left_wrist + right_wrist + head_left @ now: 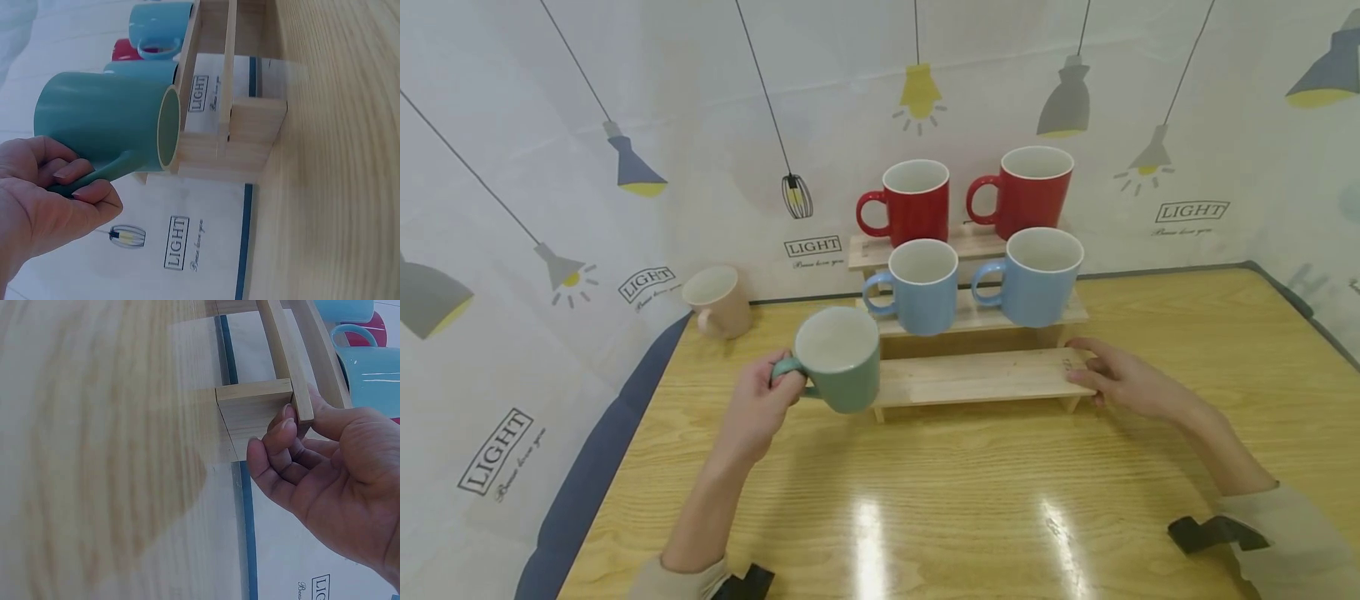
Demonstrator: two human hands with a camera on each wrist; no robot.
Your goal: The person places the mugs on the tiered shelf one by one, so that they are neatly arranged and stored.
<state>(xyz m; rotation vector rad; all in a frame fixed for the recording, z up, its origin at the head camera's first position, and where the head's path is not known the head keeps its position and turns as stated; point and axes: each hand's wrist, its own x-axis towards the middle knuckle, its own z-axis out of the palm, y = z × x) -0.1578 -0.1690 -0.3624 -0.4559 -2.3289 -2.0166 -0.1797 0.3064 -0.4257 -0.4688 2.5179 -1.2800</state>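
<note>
Firm hold here: the left hand (763, 404) had the green mug (850, 375) by its handle, upright and raised above the table (925, 500), right at the left end of the rack's (955, 382) bottom shelf (992, 375)! Across, the right hand (1116, 377) pinched that shelf's right edge. Behind, blue mugs (928, 287), then red mugs (919, 204) higher; a pink mug (727, 304) stood at the table's back left corner.

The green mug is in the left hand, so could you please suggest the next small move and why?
I would probably ease the green mug right, over the bottom wooden tier: the left hand grips its handle near that tier's left end, the right hand holds the other end, and red mugs and light-blue mugs occupy the tiers above.
</note>
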